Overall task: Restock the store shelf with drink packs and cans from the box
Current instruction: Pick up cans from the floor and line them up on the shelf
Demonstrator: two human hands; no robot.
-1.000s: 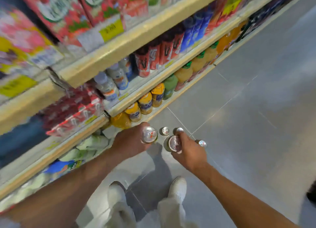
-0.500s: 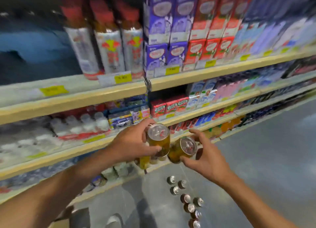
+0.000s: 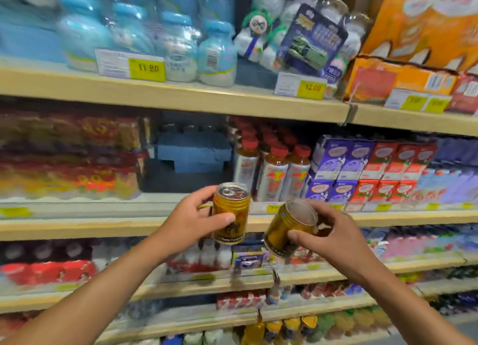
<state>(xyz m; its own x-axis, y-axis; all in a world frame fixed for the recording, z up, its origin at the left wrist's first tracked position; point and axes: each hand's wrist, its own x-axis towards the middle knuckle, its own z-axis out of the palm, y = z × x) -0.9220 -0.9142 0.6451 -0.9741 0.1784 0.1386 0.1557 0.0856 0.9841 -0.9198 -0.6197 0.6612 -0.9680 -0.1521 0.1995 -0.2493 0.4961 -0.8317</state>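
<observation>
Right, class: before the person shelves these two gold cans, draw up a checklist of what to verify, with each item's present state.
1. Left hand grips left can: ok.
2. Left can upright: ok.
3. Right hand grips right can: ok.
4. Right can upright: not ok, tilted.
5. Room on the shelf: ok, dark gap left of red-capped bottles.
6. Gap meant for these cans: cannot tell.

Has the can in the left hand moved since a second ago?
Yes: upward. The can in the left hand rose from floor level to the shelf holding red-capped bottles.
</observation>
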